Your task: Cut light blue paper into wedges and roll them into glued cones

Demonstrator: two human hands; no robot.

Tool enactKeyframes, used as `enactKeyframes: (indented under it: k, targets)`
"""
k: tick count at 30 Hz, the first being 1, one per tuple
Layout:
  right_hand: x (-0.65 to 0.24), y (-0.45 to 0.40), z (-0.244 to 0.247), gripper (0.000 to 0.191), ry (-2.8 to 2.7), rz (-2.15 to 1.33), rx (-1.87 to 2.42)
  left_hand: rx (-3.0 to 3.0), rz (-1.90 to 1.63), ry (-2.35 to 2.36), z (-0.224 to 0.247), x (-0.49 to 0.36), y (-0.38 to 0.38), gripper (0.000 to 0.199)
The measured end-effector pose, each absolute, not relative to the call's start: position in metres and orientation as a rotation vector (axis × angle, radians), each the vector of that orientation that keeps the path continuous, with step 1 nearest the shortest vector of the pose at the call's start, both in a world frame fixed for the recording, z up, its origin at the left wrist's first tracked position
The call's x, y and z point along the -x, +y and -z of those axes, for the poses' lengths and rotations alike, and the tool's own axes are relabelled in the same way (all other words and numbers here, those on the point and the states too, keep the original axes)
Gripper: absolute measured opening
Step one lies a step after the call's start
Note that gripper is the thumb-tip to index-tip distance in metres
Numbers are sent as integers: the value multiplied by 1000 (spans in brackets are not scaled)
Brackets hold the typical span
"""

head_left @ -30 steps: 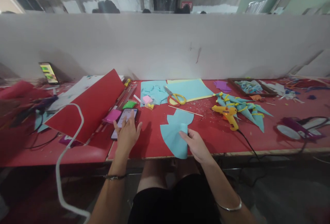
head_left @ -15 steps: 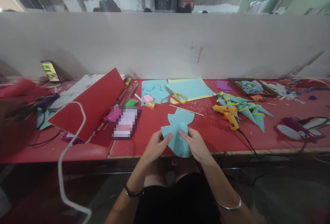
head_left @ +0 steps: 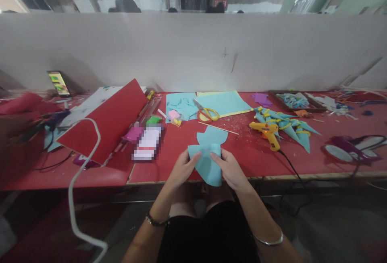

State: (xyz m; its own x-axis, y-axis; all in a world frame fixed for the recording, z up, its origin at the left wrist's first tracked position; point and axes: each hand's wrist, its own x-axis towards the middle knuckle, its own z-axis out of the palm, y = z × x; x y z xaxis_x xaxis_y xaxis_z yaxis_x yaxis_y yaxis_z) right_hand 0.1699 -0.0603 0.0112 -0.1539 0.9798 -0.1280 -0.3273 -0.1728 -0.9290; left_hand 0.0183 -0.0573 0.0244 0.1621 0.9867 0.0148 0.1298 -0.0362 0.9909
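A light blue paper piece point(head_left: 208, 170) with a curved lower edge is held between both hands, above the table's front edge. My left hand point(head_left: 184, 167) pinches its left side, thumb on top. On its right side my right hand point(head_left: 231, 169) grips it the same way, fingers hidden behind the paper. Just beyond lies another blue paper cutout point(head_left: 213, 134) with rounded edges. A thin wooden stick point(head_left: 219, 128) rests behind that cutout. Yellow-handled scissors point(head_left: 208, 113) lie farther back, partly on blue paper sheets point(head_left: 226, 103).
To the right lie a yellow glue gun point(head_left: 267, 133) with a black cord and several blue paper cones point(head_left: 290, 128) with yellow trim. A brown tray point(head_left: 314, 105) holds scraps. At left are a phone point(head_left: 148, 142), a red board point(head_left: 109, 122) and a white cable point(head_left: 71, 198).
The paper in my hands has flattened and shifted slightly, its lower part turning a little. Both hands keep their hold, the left thumb moving slightly up and left.
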Motion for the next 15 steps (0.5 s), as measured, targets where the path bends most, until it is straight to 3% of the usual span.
enactKeyframes:
  k: [10,15]
  targets:
    - [-164,-59,-22,34,-684,-1630,809,-973,-1089,1075,-8,-22,-54,64]
    - [-163,-55,-19,35,-676,-1621,787,-1037,-1107,1157,-3,-20,-54,61]
